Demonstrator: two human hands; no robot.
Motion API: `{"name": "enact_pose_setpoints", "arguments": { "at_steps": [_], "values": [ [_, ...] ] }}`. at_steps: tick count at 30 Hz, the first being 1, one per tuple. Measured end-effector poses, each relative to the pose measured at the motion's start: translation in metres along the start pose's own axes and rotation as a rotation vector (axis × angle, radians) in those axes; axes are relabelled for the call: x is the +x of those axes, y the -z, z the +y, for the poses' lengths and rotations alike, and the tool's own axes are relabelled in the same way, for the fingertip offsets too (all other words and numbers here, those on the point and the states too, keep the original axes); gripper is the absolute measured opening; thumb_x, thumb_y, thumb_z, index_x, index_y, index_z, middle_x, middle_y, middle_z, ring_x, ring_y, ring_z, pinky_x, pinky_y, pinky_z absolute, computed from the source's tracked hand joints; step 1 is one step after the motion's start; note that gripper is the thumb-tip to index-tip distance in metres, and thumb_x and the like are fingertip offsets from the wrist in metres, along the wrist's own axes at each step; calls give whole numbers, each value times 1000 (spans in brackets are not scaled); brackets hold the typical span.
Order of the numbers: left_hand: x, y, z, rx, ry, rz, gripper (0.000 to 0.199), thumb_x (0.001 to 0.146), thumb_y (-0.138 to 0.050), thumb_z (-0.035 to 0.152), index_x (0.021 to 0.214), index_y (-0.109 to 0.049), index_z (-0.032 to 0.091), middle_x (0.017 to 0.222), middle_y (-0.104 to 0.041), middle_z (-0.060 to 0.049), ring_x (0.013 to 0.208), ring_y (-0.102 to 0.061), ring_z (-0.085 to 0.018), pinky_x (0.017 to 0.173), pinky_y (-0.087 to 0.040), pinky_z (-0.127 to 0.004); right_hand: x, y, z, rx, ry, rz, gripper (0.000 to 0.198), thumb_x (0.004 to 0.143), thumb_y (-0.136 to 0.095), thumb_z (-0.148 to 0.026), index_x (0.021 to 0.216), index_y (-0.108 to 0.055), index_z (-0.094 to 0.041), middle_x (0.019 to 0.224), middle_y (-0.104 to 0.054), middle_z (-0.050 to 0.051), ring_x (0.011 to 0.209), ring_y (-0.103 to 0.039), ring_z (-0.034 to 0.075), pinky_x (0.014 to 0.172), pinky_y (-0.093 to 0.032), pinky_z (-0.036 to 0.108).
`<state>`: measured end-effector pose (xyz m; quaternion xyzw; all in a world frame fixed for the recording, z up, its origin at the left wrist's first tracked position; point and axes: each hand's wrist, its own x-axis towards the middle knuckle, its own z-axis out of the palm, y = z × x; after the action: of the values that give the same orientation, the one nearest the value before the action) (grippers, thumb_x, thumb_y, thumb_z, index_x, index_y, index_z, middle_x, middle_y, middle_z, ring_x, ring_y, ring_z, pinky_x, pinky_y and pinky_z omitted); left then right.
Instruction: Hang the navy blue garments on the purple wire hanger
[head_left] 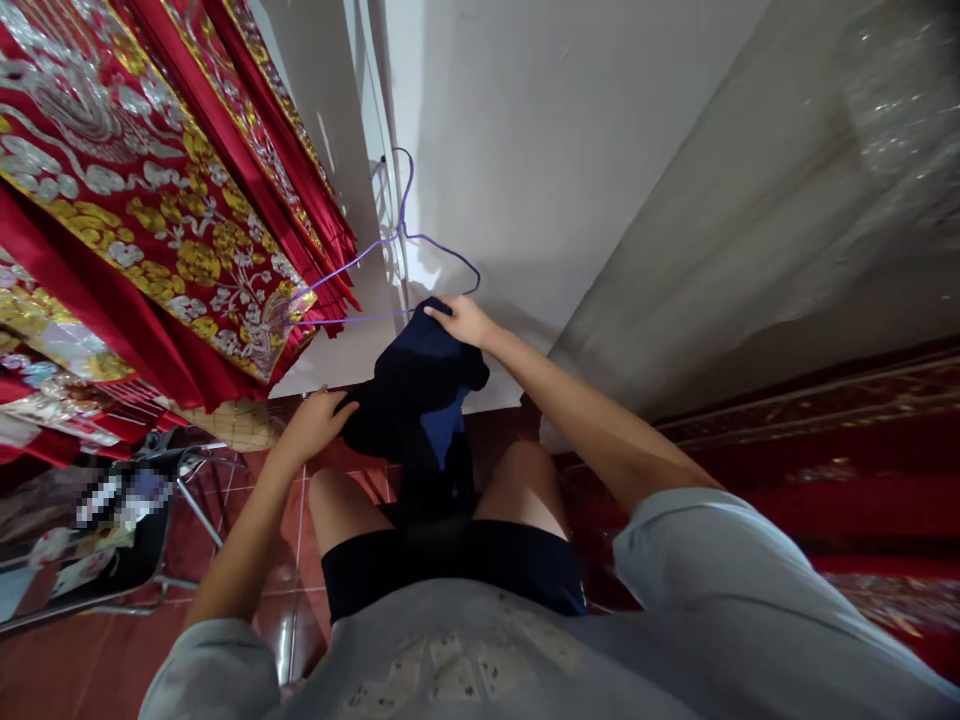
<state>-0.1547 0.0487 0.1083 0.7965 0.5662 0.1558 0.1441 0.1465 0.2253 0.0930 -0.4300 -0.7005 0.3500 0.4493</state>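
- Big white wall straight ahead, coming down to the red tiled floor.
- Loads of red embroidered hangings on the left, gold and silver flowers all over.
- Metal-legged chair below those, with small stuff on its seat, partly blurred out so can't tell what.
- Dark navy garment is up off the floor, near the wall's bottom edge, bunched between both hands and dangling between the knees.
- Purple wire hanger up against the wall, lower bar meeting the garment's top; can't tell if it's threaded through.
- Right hand: fingers pinching the garment's top edge.
- Left hand: fingers gripping its left edge.
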Motion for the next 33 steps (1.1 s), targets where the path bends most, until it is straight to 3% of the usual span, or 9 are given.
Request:
{"name": "enact_pose_setpoints", "arguments": {
  "at_steps": [3, 5, 9, 14, 17, 21, 25, 29, 33],
  "values": [
    [3, 15, -17, 46, 48, -4, 27, 93, -54, 34, 68, -57, 24, 66, -64, -4, 70, -63, -24, 106, -45, -45, -17, 8, 2, -74, 31, 13, 34, 89, -67, -41, 64, -61, -19, 64, -61, -1, 65, -54, 15, 70, -43, 28],
    [8, 23, -21, 37, 64, 47, 26, 91, -51, 34, 68, -54, 24, 65, -61, -4, 70, -61, -24, 101, -47, -43, -30, 19, -3, -80, 23, 21, 34, 88, -68, -44, 67, -63, -18, 64, -61, -1, 64, -54, 14, 66, -41, 28],
    [30, 40, -9, -75, -20, 288, 25, 90, -48, 35, 70, -53, 22, 74, -62, -5, 74, -59, -22, 80, -48, -34, -49, 42, -15, -25, -61, 30, 37, 83, -72, -50, 68, -65, -17, 64, -59, 0, 61, -51, 14, 58, -37, 27],
    [69, 57, 9, -217, -34, 539, 26, 84, -52, 28, 61, -46, 21, 70, -57, -3, 70, -55, -17, 71, -43, -29, -59, 62, -34, -100, -35, 131, 35, 83, -71, -47, 65, -59, -19, 62, -53, -1, 60, -46, 13, 58, -35, 28],
    [73, 62, 10, -209, 11, 520, 30, 82, -52, 23, 55, -40, 21, 61, -49, -1, 62, -49, -15, 64, -38, -29, -62, 65, -43, -199, 1, 185, 33, 84, -70, -43, 63, -56, -21, 61, -51, 0, 62, -45, 15, 60, -35, 30],
    [55, 71, 10, -77, -118, 433, 32, 84, -54, 26, 55, -42, 21, 61, -48, -1, 61, -48, -16, 64, -38, -31, -61, 62, -47, -242, 9, 235, 33, 83, -70, -34, 60, -50, -23, 59, -48, 0, 63, -45, 17, 64, -35, 32],
    [53, 92, 21, -21, -136, 619, 20, 84, -55, 21, 64, -52, 21, 75, -59, -3, 76, -57, -18, 76, -46, -30, -54, 51, -50, -260, -15, 180, 42, 83, -68, -29, 54, -39, -23, 54, -38, -2, 57, -40, 14, 62, -32, 34],
    [79, 110, 34, 11, -166, 604, 11, 87, -53, 18, 88, -63, 21, 89, -67, -4, 89, -63, -19, 88, -50, -31, -54, 36, -53, -356, 14, 136, 42, 84, -65, -26, 55, -35, -24, 53, -39, 0, 57, -42, 16, 63, -33, 35],
    [102, 108, 42, 48, -202, 437, 34, 93, -49, 17, 125, -61, 22, 95, -73, -4, 92, -68, -20, 92, -52, -33, -66, 31, -49, -362, 44, 122, 38, 88, -61, -36, 60, -39, -24, 58, -51, 3, 61, -51, 19, 64, -37, 35]
  ]
}}
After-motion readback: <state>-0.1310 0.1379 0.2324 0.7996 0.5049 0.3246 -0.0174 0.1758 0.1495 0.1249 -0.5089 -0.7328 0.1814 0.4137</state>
